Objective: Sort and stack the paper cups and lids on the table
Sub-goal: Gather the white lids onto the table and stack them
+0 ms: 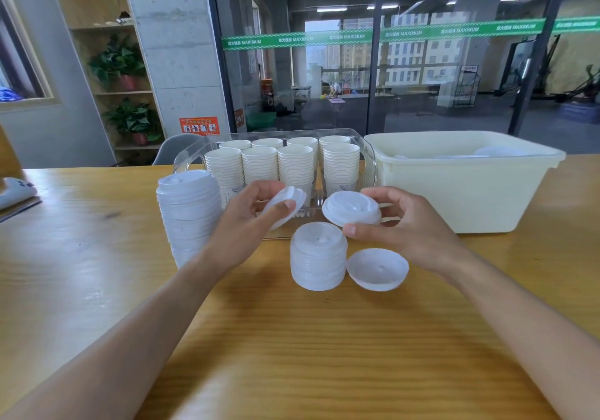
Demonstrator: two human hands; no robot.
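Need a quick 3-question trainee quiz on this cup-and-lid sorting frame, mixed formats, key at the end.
1. True or false: the left hand and the right hand each hold one lid.
2. The paper cup stacks stand in: A) the clear tray B) the cream bin C) bare on the table
3. Fill in: the loose lid lying on the table sits just to the ____ of the short lid stack, seen from the camera.

Key: 1 true, the left lid and the right lid are both off the table; 2 A; 3 right.
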